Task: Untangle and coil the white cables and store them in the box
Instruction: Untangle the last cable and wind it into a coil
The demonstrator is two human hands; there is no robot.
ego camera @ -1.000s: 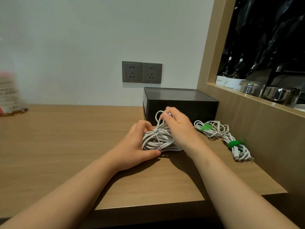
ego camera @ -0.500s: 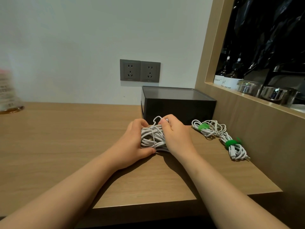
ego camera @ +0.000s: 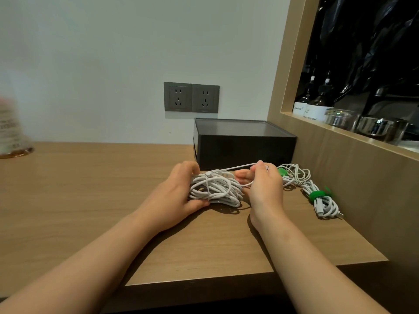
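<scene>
Before the box [ego camera: 244, 146], our left hand [ego camera: 179, 196] grips the cable bundle [ego camera: 215, 191] as anchor; our right hand [ego camera: 263, 186] pinches one strand [ego camera: 238, 167]. Untangling, we judge.

A white cable bundle [ego camera: 215, 189] — loosely coiled, cinched by one crossing wrap — is being gripped at the centre, while a single strand [ego camera: 238, 167] is being held taut toward 2 o'clock. A black box [ego camera: 244, 146] is sitting shut at 12 o'clock — green-tied cables [ego camera: 317, 196] are lying at 3 o'clock.
</scene>
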